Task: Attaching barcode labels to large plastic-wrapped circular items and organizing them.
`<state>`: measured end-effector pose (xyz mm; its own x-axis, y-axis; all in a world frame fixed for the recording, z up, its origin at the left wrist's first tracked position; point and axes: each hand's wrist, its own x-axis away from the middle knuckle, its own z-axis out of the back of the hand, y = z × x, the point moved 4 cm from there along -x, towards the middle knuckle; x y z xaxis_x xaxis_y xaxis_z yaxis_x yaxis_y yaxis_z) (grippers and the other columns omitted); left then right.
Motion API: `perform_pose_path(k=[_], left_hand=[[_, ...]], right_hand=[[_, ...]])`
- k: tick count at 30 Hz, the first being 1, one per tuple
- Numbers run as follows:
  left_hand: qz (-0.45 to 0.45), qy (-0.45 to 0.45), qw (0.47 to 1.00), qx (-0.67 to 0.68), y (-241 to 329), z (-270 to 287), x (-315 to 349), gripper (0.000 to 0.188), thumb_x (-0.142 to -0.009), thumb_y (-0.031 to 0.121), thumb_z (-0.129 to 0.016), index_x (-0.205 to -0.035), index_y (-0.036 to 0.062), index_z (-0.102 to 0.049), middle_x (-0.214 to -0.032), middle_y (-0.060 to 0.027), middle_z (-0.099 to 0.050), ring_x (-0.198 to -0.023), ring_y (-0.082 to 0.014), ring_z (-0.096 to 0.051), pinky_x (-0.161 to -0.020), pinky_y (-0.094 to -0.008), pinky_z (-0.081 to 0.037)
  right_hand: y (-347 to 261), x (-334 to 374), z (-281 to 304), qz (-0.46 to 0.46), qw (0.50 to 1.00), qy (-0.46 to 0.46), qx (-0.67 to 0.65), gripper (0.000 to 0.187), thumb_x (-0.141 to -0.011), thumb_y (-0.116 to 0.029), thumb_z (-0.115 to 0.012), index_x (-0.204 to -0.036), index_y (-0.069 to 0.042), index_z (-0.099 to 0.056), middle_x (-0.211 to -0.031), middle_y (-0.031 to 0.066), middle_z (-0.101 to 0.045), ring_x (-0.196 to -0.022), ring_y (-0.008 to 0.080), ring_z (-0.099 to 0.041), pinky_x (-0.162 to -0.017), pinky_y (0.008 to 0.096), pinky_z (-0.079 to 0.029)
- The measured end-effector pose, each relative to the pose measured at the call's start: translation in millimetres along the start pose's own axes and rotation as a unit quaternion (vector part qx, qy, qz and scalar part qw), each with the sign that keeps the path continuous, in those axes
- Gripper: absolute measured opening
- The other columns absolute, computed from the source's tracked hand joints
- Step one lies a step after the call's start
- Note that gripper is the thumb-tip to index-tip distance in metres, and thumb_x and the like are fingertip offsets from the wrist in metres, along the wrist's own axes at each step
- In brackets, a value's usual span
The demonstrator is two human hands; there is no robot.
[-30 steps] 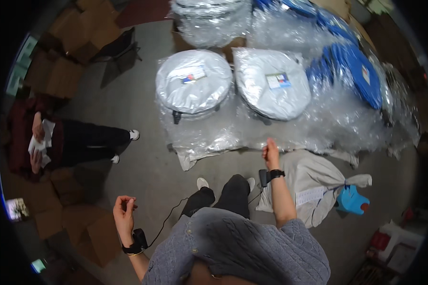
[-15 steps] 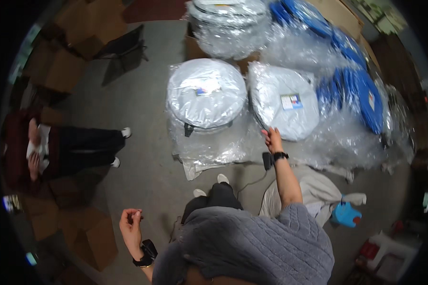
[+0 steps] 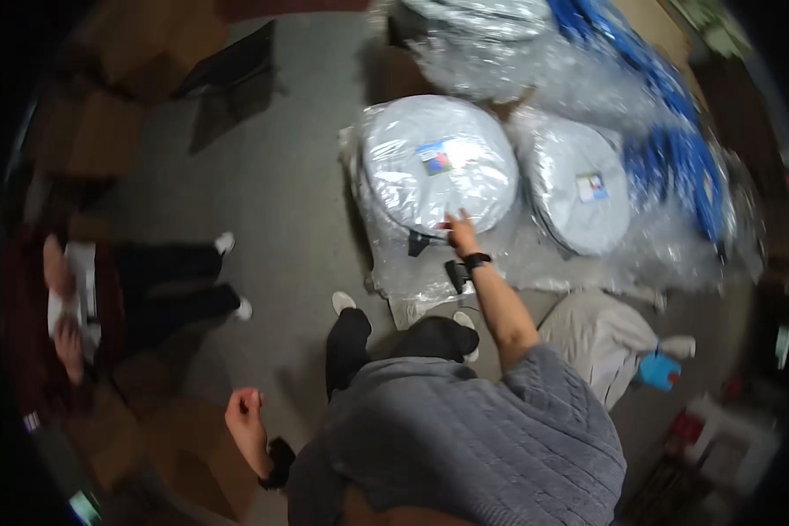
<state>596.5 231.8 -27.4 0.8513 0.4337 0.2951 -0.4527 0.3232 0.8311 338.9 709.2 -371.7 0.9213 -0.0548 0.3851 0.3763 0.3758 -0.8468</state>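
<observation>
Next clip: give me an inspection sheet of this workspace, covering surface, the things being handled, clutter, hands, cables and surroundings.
Surface: grey concrete floor, dim at the edges.
Things in hand: round flat silver disc wrapped in clear plastic, with a small label on top.
Clutter: second plastic-wrapped silver disc; blue hoops in clear plastic; beige cloth bag; small blue object.
Hands: right hand reaches to the near edge of the first disc, fingers spread; left hand is loosely curled, away from everything, holding nothing.
Cables: nothing seen.
Surroundings: brown cardboard boxes at left; another person seated on the floor at left.
</observation>
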Motion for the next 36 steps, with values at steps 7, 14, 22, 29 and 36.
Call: perform_pose_path(k=[7,14,22,29,36], left_hand=[[-0.009,-0.085,0.988,-0.125,20.4,74.4,-158.7,0.012,-0.092,0.012,-0.058,-0.086,0.0018,-0.055,-0.077,-0.0031,-0.056,-0.071,-0.0084,-0.048,-0.065,-0.0245,-0.042],[-0.125,-0.241,0.959,-0.077,144.1,30.7,-347.3,0.011,-0.092,0.009,-0.058,-0.091,-0.0025,-0.057,-0.085,-0.0062,-0.060,-0.079,-0.0109,-0.056,-0.073,-0.0234,-0.046],[-0.172,-0.326,0.923,-0.112,266.4,-44.8,-540.8,0.008,-0.092,0.006,-0.055,-0.094,-0.0020,-0.057,-0.088,-0.0066,-0.061,-0.082,-0.0119,-0.057,-0.076,-0.0256,-0.047],[-0.186,-0.408,0.887,-0.109,360.0,-95.7,-688.9,0.009,-0.091,0.006,-0.056,-0.097,-0.0005,-0.058,-0.089,-0.0056,-0.063,-0.082,-0.0107,-0.057,-0.077,-0.0240,-0.046],[-0.186,-0.457,0.862,-0.113,430.2,-132.4,-855.5,0.010,-0.090,0.007,-0.058,-0.096,-0.0007,-0.059,-0.088,-0.0049,-0.065,-0.080,-0.0085,-0.056,-0.076,-0.0212,-0.044]], right_hand=[[-48.0,9.8,-103.5,-0.286,0.879,0.116,-0.364,0.081,-0.088,-0.023,-0.060,-0.147,-0.009,-0.005,-0.068,0.0054,-0.063,-0.041,0.0109,-0.041,-0.034,0.0265,-0.030],[19.6,12.0,-89.5,-0.349,0.766,0.297,-0.451,0.066,-0.089,-0.017,-0.053,-0.142,-0.014,-0.013,-0.070,0.0099,-0.062,-0.042,0.0149,-0.044,-0.037,0.0310,-0.035],[-34.3,-94.6,-109.4,-0.407,0.714,0.451,-0.348,0.063,-0.082,-0.013,-0.062,-0.134,-0.003,-0.028,-0.064,0.0119,-0.060,-0.042,0.0199,-0.051,-0.035,0.0338,-0.038],[-124.0,-238.5,-172.9,-0.357,0.888,0.110,-0.267,0.027,-0.088,-0.028,-0.057,-0.074,-0.004,-0.060,-0.067,0.0124,-0.067,-0.035,0.0117,-0.041,-0.033,0.0295,-0.029],[-207.5,-331.2,-149.6,-0.306,0.809,0.345,-0.364,0.025,-0.087,-0.027,-0.061,-0.093,-0.002,-0.063,-0.065,0.0059,-0.061,-0.040,0.0112,-0.043,-0.036,0.0259,-0.032]])
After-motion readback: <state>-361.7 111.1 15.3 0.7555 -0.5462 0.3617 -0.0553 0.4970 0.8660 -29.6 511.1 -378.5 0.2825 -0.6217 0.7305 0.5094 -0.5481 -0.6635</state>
